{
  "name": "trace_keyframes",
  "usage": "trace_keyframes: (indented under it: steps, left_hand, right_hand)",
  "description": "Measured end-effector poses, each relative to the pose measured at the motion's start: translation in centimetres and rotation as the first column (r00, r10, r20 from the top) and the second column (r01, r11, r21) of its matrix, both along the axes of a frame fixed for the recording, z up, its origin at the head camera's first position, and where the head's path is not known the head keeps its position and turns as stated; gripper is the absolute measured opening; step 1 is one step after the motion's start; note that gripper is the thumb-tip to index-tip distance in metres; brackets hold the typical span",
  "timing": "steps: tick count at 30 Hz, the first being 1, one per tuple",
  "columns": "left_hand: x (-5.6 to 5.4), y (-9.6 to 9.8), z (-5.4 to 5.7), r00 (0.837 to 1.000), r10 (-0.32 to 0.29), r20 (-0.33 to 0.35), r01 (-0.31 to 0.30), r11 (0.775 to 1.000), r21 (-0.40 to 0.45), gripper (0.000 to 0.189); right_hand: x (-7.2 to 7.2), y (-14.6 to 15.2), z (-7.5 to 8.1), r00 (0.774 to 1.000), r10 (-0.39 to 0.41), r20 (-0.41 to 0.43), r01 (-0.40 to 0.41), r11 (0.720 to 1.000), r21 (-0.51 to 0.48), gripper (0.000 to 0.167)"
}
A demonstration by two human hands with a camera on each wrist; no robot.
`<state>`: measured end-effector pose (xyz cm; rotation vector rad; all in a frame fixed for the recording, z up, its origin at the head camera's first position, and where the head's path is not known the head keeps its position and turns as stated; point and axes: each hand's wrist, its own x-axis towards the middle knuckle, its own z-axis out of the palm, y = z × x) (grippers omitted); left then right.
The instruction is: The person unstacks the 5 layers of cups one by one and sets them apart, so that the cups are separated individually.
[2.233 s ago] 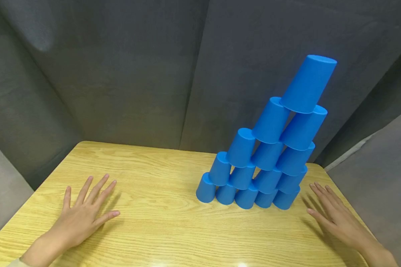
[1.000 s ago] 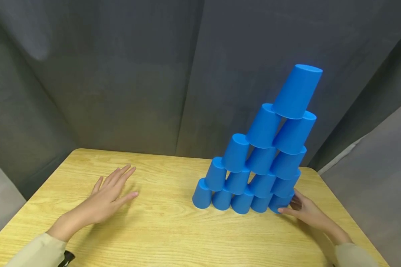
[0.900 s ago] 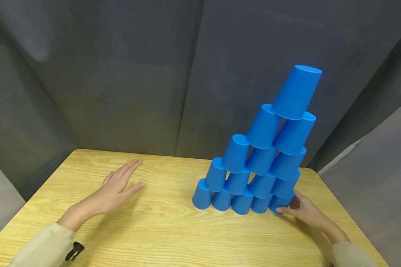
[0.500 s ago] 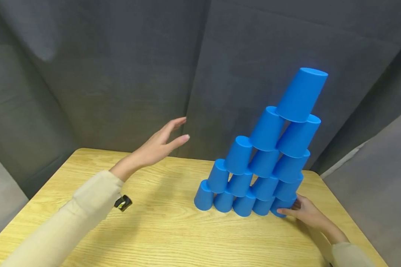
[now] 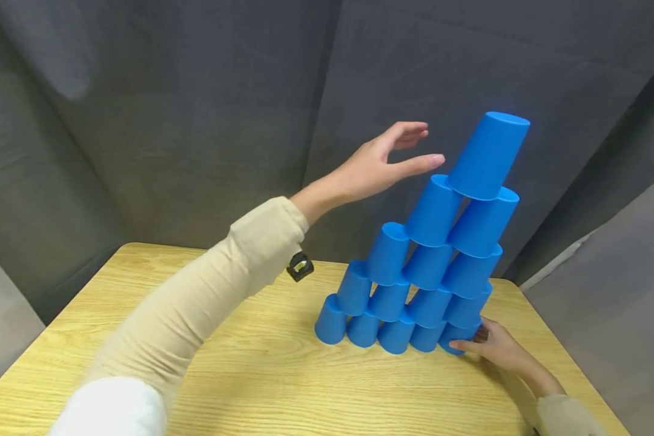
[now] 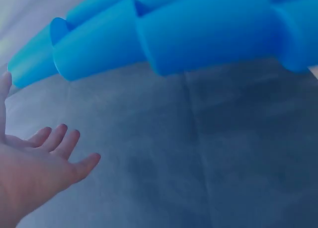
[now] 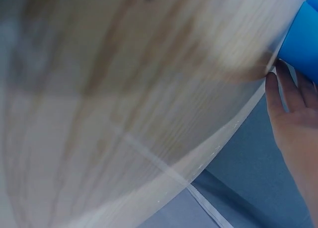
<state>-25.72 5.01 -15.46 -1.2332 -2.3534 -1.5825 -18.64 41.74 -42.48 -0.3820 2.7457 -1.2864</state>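
A tower of upside-down blue cups (image 5: 427, 266) stands on the table in stepped rows, with a single cup (image 5: 490, 155) on top. My left hand (image 5: 373, 165) is raised just left of that top cup, thumb and fingers spread apart, not touching it in the head view. In the left wrist view the same hand (image 6: 37, 171) has loosely bent fingers below the blurred cups. Low on the right, my right hand (image 5: 502, 349) holds the bottom row's rightmost cup (image 5: 458, 334), thumb in front and fingers partly hidden behind. The right wrist view shows its fingers (image 7: 293, 91) against blue plastic.
The wood-grain table (image 5: 283, 387) extends left and in front of the tower. A dark grey curtain (image 5: 212, 121) hangs behind, and a lighter grey panel (image 5: 605, 303) borders the right side. A small black device (image 5: 300, 266) is strapped at my left wrist.
My left hand has risen from the table's left side and crossed right to beside the top cup. My right hand moved in to the bottom right cup and stayed there. The tower still stands.
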Motion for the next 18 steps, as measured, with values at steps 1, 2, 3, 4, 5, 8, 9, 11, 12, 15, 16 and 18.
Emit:
trace_keyframes:
  steps: [1,2,3,4,5,8,9,11,12,15,16,18]
  left_hand:
    - [0.0,0.7,0.4,1.0,-0.007,0.0,0.007,1.0,0.006,0.066]
    - [0.1,1.4,0.8,1.0,-0.018,0.0,0.018,1.0,0.012,0.066]
    - [0.1,2.1,1.1,1.0,-0.03,0.001,0.03,0.999,0.019,0.066]
    - [0.2,2.7,1.5,0.999,-0.041,0.004,0.041,0.999,0.026,0.065]
    - [0.3,3.2,1.8,0.999,-0.05,0.006,0.05,0.998,0.032,0.065]
    - [0.5,4.5,2.6,0.997,-0.075,0.015,0.075,0.996,0.04,0.064]
    - [0.5,4.8,2.8,0.997,-0.081,0.015,0.08,0.996,0.039,0.064]
    - [0.6,5.3,3.1,0.997,-0.083,0.008,0.083,0.996,0.028,0.064]
    - [0.6,5.4,3.2,0.997,-0.081,0.003,0.081,0.997,0.02,0.065]
    - [0.6,5.6,3.3,0.997,-0.072,-0.008,0.072,0.997,-0.011,0.067]
    - [0.6,5.6,3.3,0.997,-0.071,-0.009,0.071,0.997,-0.019,0.068]
    - [0.5,5.5,3.2,0.998,-0.068,-0.012,0.068,0.997,-0.027,0.069]
  right_hand:
    - [0.0,0.0,0.0,1.0,0.0,0.002,0.0,1.0,0.004,0.076]
    - [0.0,0.1,0.1,1.0,-0.002,0.004,0.002,1.0,0.007,0.077]
    - [0.1,0.1,0.1,1.0,-0.005,0.008,0.005,1.0,0.01,0.077]
    - [0.1,0.1,0.1,1.0,-0.003,0.007,0.002,1.0,0.011,0.077]
    - [0.2,0.1,0.1,1.0,-0.003,0.008,0.003,1.0,0.014,0.078]
    - [0.4,0.1,0.1,1.0,-0.009,0.014,0.008,1.0,0.02,0.077]
    - [0.4,0.1,0.1,1.0,-0.003,0.013,0.003,1.0,0.022,0.077]
    - [0.4,-0.1,0.1,1.0,-0.006,0.015,0.006,1.0,0.018,0.076]
    - [0.4,-0.2,0.2,1.0,-0.001,0.012,0.001,1.0,0.013,0.076]
    - [0.4,-0.4,0.4,1.0,0.021,-0.007,-0.021,1.0,0.003,0.075]
    - [0.4,-0.5,0.4,1.0,0.02,-0.012,-0.02,1.0,0.0,0.075]
    - [0.3,-0.6,0.5,0.999,0.03,-0.022,-0.03,1.0,0.001,0.074]
